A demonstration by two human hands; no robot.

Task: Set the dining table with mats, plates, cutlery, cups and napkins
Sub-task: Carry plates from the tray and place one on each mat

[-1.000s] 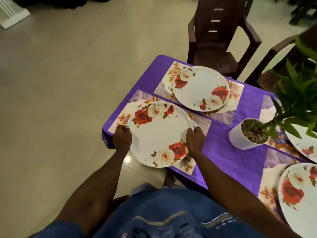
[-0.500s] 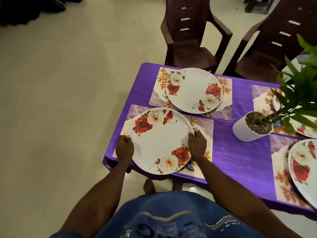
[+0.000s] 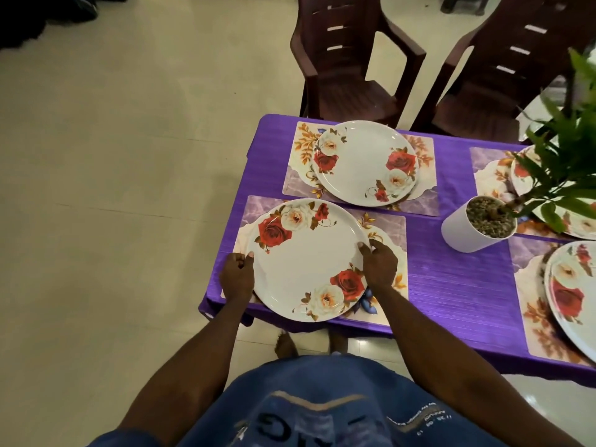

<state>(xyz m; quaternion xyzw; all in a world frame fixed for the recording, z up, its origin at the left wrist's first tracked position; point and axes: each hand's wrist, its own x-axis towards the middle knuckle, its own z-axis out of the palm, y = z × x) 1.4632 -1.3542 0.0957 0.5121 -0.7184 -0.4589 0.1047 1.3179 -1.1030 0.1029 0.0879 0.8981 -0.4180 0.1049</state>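
A white plate with red and cream roses point(image 3: 306, 259) lies on the near floral mat point(image 3: 387, 230) at the table's left end. My left hand point(image 3: 237, 275) grips its left rim and my right hand point(image 3: 379, 264) grips its right rim. Beyond it a second rose plate point(image 3: 364, 162) sits on its own mat point(image 3: 303, 146). Another rose plate point(image 3: 571, 298) on a mat point(image 3: 535, 314) shows at the right edge, and a fourth plate point(image 3: 522, 166) is partly hidden behind the plant's leaves.
The table wears a purple cloth point(image 3: 458, 272). A white pot of pebbles with a green plant point(image 3: 477, 227) stands mid-table, right of my hands. Two dark brown plastic chairs point(image 3: 351, 66) point(image 3: 503, 79) stand at the far side. Pale tiled floor lies to the left.
The plate has shifted a little farther onto the near mat, with both hands staying on its rims. My view has swung to face the table more squarely.
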